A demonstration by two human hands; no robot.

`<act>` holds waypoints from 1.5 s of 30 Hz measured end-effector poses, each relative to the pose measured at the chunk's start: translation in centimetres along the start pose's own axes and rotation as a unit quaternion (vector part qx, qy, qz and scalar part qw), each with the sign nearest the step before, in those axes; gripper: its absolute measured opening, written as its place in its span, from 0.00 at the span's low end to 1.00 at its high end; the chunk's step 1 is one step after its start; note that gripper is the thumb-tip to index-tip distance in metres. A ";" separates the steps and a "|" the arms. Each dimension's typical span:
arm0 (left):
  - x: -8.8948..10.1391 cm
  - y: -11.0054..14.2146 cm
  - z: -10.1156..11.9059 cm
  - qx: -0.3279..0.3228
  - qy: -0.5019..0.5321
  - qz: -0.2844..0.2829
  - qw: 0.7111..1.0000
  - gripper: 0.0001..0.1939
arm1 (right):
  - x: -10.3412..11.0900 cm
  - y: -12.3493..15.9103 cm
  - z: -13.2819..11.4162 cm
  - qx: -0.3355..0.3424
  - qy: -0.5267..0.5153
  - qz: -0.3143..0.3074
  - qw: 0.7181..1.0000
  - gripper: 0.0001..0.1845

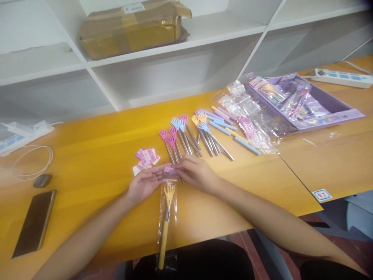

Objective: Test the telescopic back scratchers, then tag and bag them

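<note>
a white shelf unit [175, 79] stands behind the orange-brown worktop [110, 217], with a taped parcel [131, 35] on one shelf. toward the right, an open purple box [326, 93] holds packaged pieces, and clear wrappers [247, 112] are heaped against its left side. a power strip [344, 79] sits beyond it. near the front edge, a clear bag [174, 217] lies with a yellow back scratcher [164, 241] inside, its handle end reaching past the worktop's edge, its fingered head toward the hands. the right hand [199, 173] pinches a pink card [169, 171] at the bag's top. the left hand [145, 183] is palm up, fingers reaching to the same card; whether they grip it i cannot tell. a dark phone [34, 223] lies far left. beyond the hands lie metal rods with coloured hand-shaped heads [181, 125], then loose pastel tubes [220, 128]. a pile of printed cards [147, 156] lies just beyond the left hand; a small dark object [42, 180] is near the phone.
</note>
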State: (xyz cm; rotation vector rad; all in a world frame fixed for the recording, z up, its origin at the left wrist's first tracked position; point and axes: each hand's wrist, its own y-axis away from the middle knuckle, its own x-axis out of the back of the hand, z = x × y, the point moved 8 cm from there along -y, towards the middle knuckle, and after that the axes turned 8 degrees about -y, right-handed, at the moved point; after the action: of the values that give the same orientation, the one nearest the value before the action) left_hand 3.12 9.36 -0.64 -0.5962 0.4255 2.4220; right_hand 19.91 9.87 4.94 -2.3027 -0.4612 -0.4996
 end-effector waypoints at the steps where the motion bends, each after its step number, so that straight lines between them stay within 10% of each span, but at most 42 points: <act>1: 0.0 0.0 0.0 0.001 -0.005 0.001 1.000 0.30 | -0.3 0.1 0.0 0.003 0.000 -0.015 1.000 0.06; 16: 0.5 0.0 0.0 -0.019 -0.007 0.007 1.000 0.29 | -1.6 0.7 -1.0 0.046 0.116 -0.106 0.987 0.08; 25: -1.3 0.2 0.1 -0.028 -0.111 -0.080 0.990 0.32 | -0.7 1.4 2.5 -0.143 -0.017 0.007 0.989 0.25; 34: 0.2 0.4 -1.5 0.015 -0.261 0.013 0.965 0.45 | 1.0 0.5 0.8 -0.052 0.013 0.072 0.996 0.09; 45: 1.0 0.4 -2.1 0.052 -0.362 0.018 0.931 0.24 | 0.4 0.5 -1.2 0.076 0.015 0.037 0.996 0.12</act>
State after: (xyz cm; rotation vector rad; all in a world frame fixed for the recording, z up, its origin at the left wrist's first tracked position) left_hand 2.80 8.60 -2.81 0.3648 0.2411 2.4237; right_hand 20.21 8.75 5.61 -2.1551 -0.3847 -0.4466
